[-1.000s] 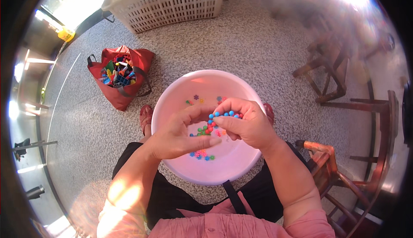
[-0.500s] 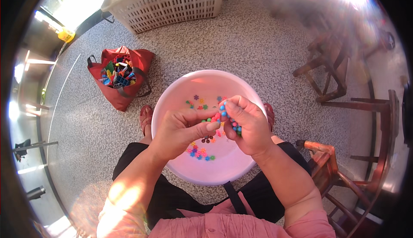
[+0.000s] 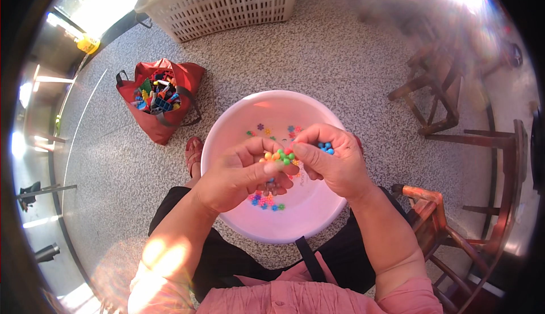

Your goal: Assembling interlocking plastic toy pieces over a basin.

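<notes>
Both hands meet above a pink basin that stands between my knees. My left hand pinches a cluster of small round coloured beads, with orange, yellow and green ones showing between thumb and fingers. My right hand is closed at the other side of the same cluster, its thumb and forefinger near a red bead. Blue beads show beyond the right fingers. How the beads are joined is too small to tell. Flower-shaped pieces in several colours lie on the basin's bottom, partly hidden by my hands.
A red bag full of mixed plastic toy pieces stands on the speckled floor at the left. A white slatted basket is at the back. Wooden chairs stand to the right.
My right hand has moved slightly right and down, its fingers turned. Orange, yellow and green beads now show between my hands, where pink and blue ones showed before.
</notes>
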Demonstrator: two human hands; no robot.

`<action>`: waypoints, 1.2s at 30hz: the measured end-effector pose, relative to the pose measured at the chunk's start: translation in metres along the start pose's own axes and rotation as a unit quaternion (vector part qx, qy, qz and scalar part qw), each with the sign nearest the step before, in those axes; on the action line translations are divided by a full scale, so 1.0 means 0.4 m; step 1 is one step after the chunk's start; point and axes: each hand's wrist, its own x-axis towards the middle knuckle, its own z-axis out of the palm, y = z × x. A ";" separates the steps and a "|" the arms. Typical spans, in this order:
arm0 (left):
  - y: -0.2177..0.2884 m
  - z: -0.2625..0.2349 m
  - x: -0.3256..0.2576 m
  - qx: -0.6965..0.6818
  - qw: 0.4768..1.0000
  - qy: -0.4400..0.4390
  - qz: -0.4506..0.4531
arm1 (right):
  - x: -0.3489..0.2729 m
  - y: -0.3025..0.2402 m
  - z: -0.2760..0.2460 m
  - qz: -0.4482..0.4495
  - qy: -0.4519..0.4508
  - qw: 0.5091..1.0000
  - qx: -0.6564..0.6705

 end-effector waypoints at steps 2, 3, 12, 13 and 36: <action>-0.004 -0.001 0.003 0.043 0.999 0.017 0.013 | 0.001 0.005 0.001 -0.034 0.015 0.999 -0.031; -0.005 -0.001 0.004 0.087 0.995 0.033 0.027 | -0.001 0.007 0.001 -0.068 0.030 0.995 -0.062; -0.003 0.001 -0.006 0.041 0.997 -0.004 0.061 | 0.000 0.043 -0.006 -0.024 -0.074 0.943 0.324; -0.001 0.003 -0.011 0.040 0.997 -0.004 0.062 | 0.001 0.039 -0.008 -0.023 -0.074 0.943 0.323; 0.033 0.001 -0.032 0.097 0.994 -0.041 -0.005 | -0.011 -0.010 -0.035 0.130 -0.116 0.956 0.235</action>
